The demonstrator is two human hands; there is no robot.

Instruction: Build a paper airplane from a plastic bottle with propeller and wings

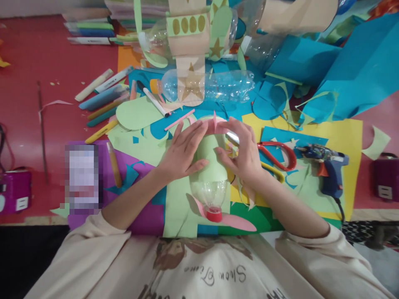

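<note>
A clear plastic bottle (208,191) lies in front of me, its red cap (214,214) toward my body. Light green paper (209,155) wraps its middle. Across the wrap's far end runs a pink paper band (212,126) with a small upright fold. My left hand (183,153) grips the bottle from the left, fingertips on the pink band and thumb on the green wrap. From the right, my right hand (241,147) holds it too, index finger at the band and thumb against the wrap. A pink paper oval (238,222) lies by the cap.
Red-handled scissors (280,155) and a blue glue gun (333,174) lie at right. Markers (102,95) and a blurred phone (83,176) are at left. Beyond stand a bottle with an orange cap (155,86), decorated bottles and blue paper (358,70). Paper scraps cover the table.
</note>
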